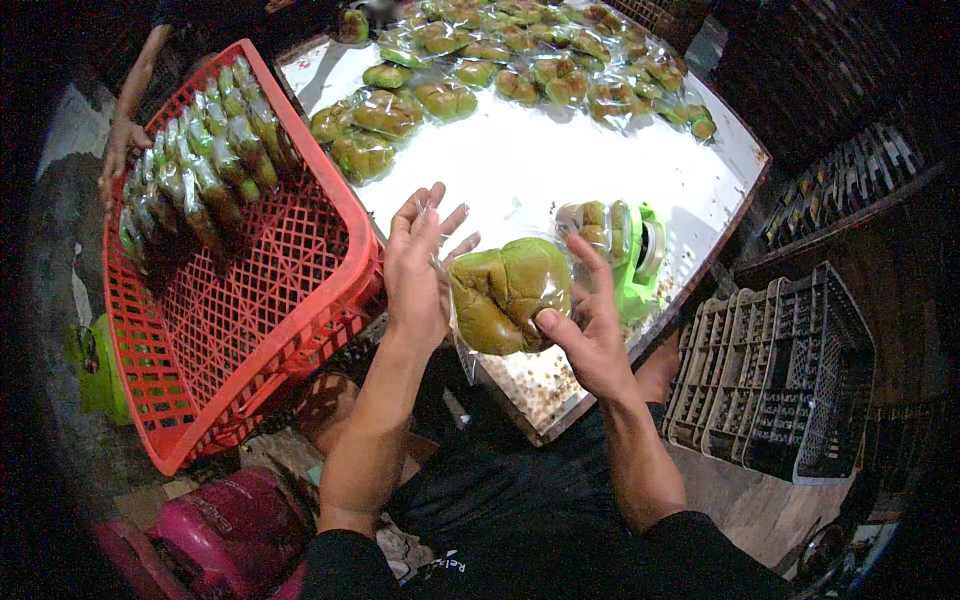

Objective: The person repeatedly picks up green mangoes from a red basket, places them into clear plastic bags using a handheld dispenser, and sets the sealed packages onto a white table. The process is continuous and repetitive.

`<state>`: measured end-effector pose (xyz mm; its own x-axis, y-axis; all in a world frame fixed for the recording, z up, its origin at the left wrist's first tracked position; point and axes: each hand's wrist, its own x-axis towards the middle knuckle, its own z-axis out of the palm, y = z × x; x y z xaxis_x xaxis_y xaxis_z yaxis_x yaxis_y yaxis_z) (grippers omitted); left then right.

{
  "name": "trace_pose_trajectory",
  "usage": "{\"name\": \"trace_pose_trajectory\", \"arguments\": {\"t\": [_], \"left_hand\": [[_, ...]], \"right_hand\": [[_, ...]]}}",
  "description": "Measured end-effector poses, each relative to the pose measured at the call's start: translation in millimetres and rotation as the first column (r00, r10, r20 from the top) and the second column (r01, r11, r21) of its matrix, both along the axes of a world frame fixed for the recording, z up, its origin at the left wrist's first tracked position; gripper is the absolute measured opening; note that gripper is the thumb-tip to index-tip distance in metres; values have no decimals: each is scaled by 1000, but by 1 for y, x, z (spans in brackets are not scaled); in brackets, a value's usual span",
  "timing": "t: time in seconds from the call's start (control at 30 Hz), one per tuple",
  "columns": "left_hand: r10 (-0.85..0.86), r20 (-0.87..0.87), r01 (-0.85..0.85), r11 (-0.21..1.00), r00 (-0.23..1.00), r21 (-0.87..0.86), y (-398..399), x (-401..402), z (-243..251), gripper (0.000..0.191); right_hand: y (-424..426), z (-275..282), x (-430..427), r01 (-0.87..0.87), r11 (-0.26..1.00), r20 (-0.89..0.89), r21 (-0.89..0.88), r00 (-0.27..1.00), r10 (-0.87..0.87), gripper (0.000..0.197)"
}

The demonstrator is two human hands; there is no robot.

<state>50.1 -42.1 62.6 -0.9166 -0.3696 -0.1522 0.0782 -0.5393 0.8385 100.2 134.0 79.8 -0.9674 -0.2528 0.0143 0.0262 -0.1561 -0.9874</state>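
A greenish-brown bread bun (510, 296) in clear plastic is held up before me, over the near end of the white table (517, 161). My right hand (600, 330) grips it from the right, the thumb pressed on its lower front. Along the wrapper's left edge is my left hand (416, 270), its fingers spread; whether it bears any of the bun's weight is unclear. Just behind my right fingers lies another bagged bun (592, 225), against a bright green tape dispenser (636, 289) with a roll of tape (654, 251).
Many bagged buns (517, 56) cover the table's far side. At left, a red plastic basket (330, 206) holds rows of bagged buns (210, 142), with another person's hand (124, 150) at its rim. A grey plastic crate (765, 375) stands right, a magenta plastic object (232, 517) lower left.
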Motion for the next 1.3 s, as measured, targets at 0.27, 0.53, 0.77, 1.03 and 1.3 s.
{"name": "trace_pose_trajectory", "arguments": {"t": [0.27,0.53,0.77,1.03,1.3], "left_hand": [[-43,-171,-69,798,984,-598,-1,9,-14,47],[-18,-375,-265,674,927,-689,23,35,3,21],[-36,-288,-63,943,957,-326,32,42,8,20],[-259,-133,154,838,957,-524,29,44,16,21],[-365,13,333,834,931,-439,24,40,13,15]], "right_hand": [[-1,-2,4,17,984,-132,179,991,6,80],[5,5,-3,291,948,-280,130,928,-247,20],[9,8,10,282,957,-334,72,911,-243,16],[14,22,8,205,966,-273,-156,931,-242,14],[15,23,10,116,945,-119,-304,980,-159,14]]}}
